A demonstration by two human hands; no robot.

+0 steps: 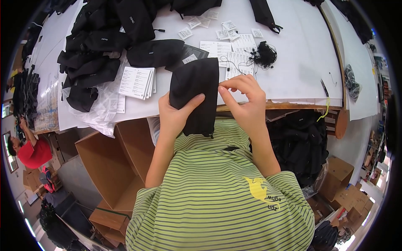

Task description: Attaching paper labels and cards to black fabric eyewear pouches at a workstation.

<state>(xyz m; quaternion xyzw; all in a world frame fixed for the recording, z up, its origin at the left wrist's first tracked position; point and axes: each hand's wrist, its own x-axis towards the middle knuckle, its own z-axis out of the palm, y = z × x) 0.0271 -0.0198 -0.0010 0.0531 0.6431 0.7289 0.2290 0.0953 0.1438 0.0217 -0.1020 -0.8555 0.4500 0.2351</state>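
A black fabric pouch [194, 96] hangs upright in front of my chest, over the table's near edge. My left hand [176, 113] is closed round its left side, thumb lying across the front. At the pouch's right edge, my right hand [248, 97] pinches thumb and forefinger together. Whatever sits between those fingertips is too small to make out. Just beyond them, a bunch of thin black strings [264, 55] lies on printed white sheets [244, 43], with loose strands trailing toward my right hand.
More black pouches [100, 42] are heaped at the table's left, beside a stack of printed cards [136, 83] and clear plastic [79, 115]. Small white packets [228, 27] lie farther back. Snips [325, 88] rest at the right edge. Below stand an open carton [104, 163] and a dark pile of pouches [299, 142].
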